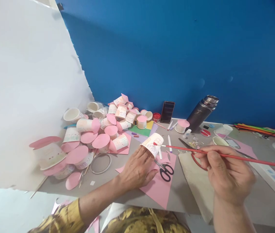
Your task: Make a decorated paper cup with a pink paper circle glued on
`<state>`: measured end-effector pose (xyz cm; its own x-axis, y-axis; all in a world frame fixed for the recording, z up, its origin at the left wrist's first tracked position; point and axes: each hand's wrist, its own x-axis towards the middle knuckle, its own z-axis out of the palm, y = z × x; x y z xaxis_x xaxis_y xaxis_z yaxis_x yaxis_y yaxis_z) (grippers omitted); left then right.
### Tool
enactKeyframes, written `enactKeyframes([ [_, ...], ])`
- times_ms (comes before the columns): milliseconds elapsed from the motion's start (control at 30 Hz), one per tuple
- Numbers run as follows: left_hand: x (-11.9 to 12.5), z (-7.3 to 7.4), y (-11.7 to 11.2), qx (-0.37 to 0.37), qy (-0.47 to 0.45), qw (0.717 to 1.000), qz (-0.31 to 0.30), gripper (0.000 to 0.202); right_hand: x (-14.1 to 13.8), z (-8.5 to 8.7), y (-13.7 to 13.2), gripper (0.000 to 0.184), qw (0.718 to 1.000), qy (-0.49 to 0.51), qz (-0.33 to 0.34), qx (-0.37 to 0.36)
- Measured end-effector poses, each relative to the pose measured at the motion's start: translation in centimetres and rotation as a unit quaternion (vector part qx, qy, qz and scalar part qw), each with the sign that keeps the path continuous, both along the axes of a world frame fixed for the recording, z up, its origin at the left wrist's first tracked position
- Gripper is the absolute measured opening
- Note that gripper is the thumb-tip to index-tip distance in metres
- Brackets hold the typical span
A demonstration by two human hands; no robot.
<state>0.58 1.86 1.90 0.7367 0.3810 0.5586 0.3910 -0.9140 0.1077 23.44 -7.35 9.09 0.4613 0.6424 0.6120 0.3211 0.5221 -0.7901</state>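
My left hand has its fingers pushed inside a white paper cup and holds it tilted, bottom toward me, above a pink paper sheet. My right hand pinches a long red paintbrush whose tip touches the cup's side. Black-handled scissors lie on the pink sheet between my hands.
A heap of decorated paper cups with pink lids fills the table's left. A phone, a red paint pot and a metal flask stand by the blue wall. Coloured sticks lie far right. A beige cloth lies under my right hand.
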Motion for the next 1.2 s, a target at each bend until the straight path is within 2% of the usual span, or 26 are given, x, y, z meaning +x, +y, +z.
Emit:
enactKeyframes([
  [100,0.03,0.18,-0.17,-0.014,-0.009,1.0,-0.005,0.048,0.06,-0.12,0.08,0.012,1.0,-0.001,0.004,-0.003],
  [333,-0.12,0.26,-0.28,-0.054,-0.016,0.998,-0.004,0.061,0.13,0.18,-0.04,0.014,1.0,-0.008,-0.027,0.008],
  [633,-0.14,0.15,-0.28,-0.068,-0.029,0.997,-0.014,0.061,0.0,-0.1,0.09,0.012,1.0,-0.002,-0.002,0.001],
  [867,-0.2,0.41,-0.4,-0.104,-0.045,0.993,-0.025,0.066,0.05,0.41,-0.27,0.015,0.998,0.041,-0.04,0.009],
  [1067,-0.03,0.88,-0.66,-0.131,-0.071,0.988,-0.045,0.069,0.05,0.01,-0.21,0.016,0.999,0.02,-0.033,0.005],
  [1200,0.02,0.95,-0.68,-0.138,-0.08,0.986,-0.058,0.068,0.08,-0.2,-0.28,0.017,0.999,-0.005,-0.036,-0.024],
])
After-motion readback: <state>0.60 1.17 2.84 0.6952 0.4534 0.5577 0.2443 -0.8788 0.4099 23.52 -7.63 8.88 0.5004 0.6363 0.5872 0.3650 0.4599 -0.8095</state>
